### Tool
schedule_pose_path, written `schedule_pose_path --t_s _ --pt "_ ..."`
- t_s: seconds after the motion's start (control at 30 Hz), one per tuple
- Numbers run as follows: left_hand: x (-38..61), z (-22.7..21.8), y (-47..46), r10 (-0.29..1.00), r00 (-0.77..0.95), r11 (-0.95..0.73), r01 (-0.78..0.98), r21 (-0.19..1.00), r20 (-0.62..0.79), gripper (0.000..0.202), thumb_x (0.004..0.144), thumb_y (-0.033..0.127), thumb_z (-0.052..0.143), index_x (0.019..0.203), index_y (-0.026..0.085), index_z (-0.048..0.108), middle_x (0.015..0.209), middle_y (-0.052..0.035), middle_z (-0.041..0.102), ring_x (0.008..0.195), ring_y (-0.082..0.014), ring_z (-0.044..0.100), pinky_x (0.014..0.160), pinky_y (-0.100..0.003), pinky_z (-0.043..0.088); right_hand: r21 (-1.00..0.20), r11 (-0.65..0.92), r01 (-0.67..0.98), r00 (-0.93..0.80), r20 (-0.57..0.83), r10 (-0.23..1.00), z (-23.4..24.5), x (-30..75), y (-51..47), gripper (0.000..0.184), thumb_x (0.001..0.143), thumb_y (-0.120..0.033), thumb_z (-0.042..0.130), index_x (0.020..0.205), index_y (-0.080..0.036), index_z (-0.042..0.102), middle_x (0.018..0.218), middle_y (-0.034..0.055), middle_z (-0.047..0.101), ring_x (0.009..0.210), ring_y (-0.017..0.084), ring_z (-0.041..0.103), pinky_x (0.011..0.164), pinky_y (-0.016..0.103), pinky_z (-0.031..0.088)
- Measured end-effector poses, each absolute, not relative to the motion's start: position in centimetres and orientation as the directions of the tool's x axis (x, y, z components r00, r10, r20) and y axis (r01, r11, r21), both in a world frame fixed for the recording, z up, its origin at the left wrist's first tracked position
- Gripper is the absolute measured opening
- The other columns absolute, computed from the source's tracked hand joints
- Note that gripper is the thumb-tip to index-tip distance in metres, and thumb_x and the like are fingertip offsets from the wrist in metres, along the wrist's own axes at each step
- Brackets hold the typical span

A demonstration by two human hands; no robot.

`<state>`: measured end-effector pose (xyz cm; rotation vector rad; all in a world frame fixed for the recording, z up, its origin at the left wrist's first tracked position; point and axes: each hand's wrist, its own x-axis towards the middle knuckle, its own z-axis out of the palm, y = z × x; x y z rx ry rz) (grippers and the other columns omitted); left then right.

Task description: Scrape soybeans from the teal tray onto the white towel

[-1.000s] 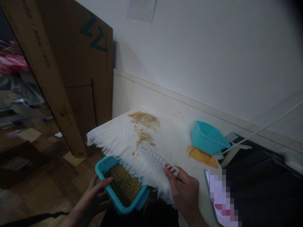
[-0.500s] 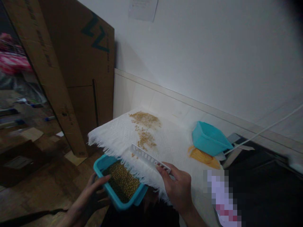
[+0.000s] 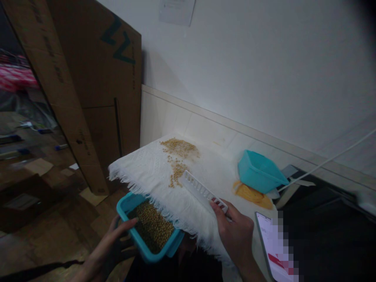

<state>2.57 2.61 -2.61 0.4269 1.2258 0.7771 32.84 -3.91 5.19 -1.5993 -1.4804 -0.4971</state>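
My left hand (image 3: 113, 241) grips the near-left side of a blue plastic tub (image 3: 151, 256), thumb over the rim and fingers along its outside. Many yellow-brown soybeans (image 3: 155, 225) lie in the tub, which sits just below the fringed edge of a white tablecloth (image 3: 141, 168). In my right hand (image 3: 236, 229) is a white slotted plastic strip (image 3: 202, 190), held by its near end. Its far end rests beside a small patch of soybeans (image 3: 177, 172) on the cloth. Farther back, a larger patch of soybeans (image 3: 179, 147) is spread out.
A second blue tub (image 3: 260, 170) stands tilted at the right, beside a flat orange-yellow item (image 3: 254, 196). Near my right forearm lies a phone (image 3: 267, 239). Tall cardboard (image 3: 100, 78) stands on the left, and a wall (image 3: 249, 70) runs behind the table.
My right hand has moved the slotted strip right and away from the cloth's fringed edge, up to the smaller soybean patch. My left hand and the tub have stayed in place.
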Motion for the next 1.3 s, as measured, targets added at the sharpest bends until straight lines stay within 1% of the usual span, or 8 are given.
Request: schedule_pose_path --t_s 0.2,0.37,0.53,0.7,0.87,1.03,1.17,1.3 --pt "2.6 -2.3 2.2 0.756 0.176 0.651 -0.292 0.7 -0.63 0.107 0.07 0.049 0.098 0.161 0.038 0.044 0.118 -0.0108 0.079 0.093 -0.036 0.084 0.071 -0.042 0.065 -0.356 0.128 0.926 0.206 0.758 0.619 5.0 32.7 -4.0 0.059 0.113 -0.058 0.055 0.088 -0.016 0.088 0.07 0.0071 0.085 0.056 0.021 0.082 0.055 0.022 0.059" --pt "2.6 -2.4 2.3 0.734 0.167 0.673 -0.309 0.672 -0.658 0.106 0.07 0.046 0.099 0.161 0.039 0.045 0.118 -0.0109 0.079 0.096 -0.037 0.083 0.08 -0.047 0.067 -0.411 0.132 0.902 0.237 0.727 0.644 5.0 32.8 -4.1 0.05 0.11 -0.054 0.061 0.088 -0.017 0.088 0.069 0.0043 0.084 0.054 0.02 0.082 0.052 0.022 0.057" --pt "2.6 -2.5 2.4 0.733 0.176 0.676 -0.295 0.676 -0.657 0.108 0.073 0.05 0.097 0.164 0.04 0.04 0.123 -0.0113 0.076 0.096 -0.0355 0.083 0.08 -0.046 0.067 -0.454 0.143 0.879 0.26 0.71 0.654 5.0 32.6 -4.2 0.042 0.107 -0.049 0.065 0.089 -0.018 0.089 0.072 0.0046 0.085 0.058 0.02 0.083 0.055 0.021 0.059" --pt "2.5 -2.2 2.2 0.737 0.185 0.672 -0.299 0.677 -0.65 0.102 0.073 0.049 0.097 0.16 0.038 0.043 0.129 -0.0111 0.074 0.098 -0.035 0.083 0.086 -0.049 0.068 -0.466 0.138 0.874 0.267 0.698 0.665 5.4 32.4 -4.7 0.039 0.105 -0.046 0.066 0.086 -0.02 0.089 0.071 0.0045 0.085 0.056 0.021 0.083 0.054 0.021 0.06" --pt "2.6 -2.0 2.2 0.732 0.174 0.677 -0.298 0.673 -0.659 0.097 0.074 0.047 0.096 0.157 0.04 0.045 0.129 -0.0096 0.073 0.097 -0.0346 0.082 0.083 -0.048 0.069 -0.502 0.117 0.857 0.295 0.663 0.688 5.5 32.4 -5.0 0.038 0.103 -0.046 0.067 0.085 -0.021 0.089 0.069 0.0033 0.085 0.055 0.02 0.082 0.052 0.02 0.059" --pt "2.6 -1.6 2.0 0.751 0.198 0.659 -0.276 0.7 -0.629 0.095 0.082 0.047 0.09 0.162 0.036 0.04 0.13 -0.0124 0.073 0.095 -0.0337 0.083 0.078 -0.045 0.067 -0.515 0.114 0.849 0.304 0.654 0.693 5.4 32.3 -5.4 0.04 0.104 -0.049 0.066 0.085 -0.022 0.089 0.073 0.0052 0.086 0.058 0.022 0.084 0.054 0.021 0.061" --pt "2.7 -1.4 1.9 0.752 0.191 0.659 -0.269 0.703 -0.631 0.098 0.081 0.049 0.091 0.162 0.034 0.039 0.125 -0.0121 0.074 0.093 -0.0331 0.083 0.08 -0.046 0.066 -0.528 0.102 0.843 0.313 0.637 0.705 5.3 32.3 -5.7 0.043 0.104 -0.053 0.065 0.085 -0.022 0.089 0.072 0.0047 0.086 0.058 0.022 0.083 0.053 0.021 0.061" --pt "2.7 -1.5 1.9 0.743 0.186 0.669 -0.258 0.697 -0.643 0.103 0.077 0.051 0.093 0.163 0.036 0.038 0.134 -0.0127 0.072 0.096 -0.0331 0.083 0.081 -0.045 0.065 -0.536 0.093 0.839 0.323 0.628 0.708 5.4 32.3 -5.8 0.044 0.104 -0.053 0.065 0.084 -0.022 0.089 0.071 0.0042 0.085 0.056 0.022 0.082 0.051 0.021 0.059"
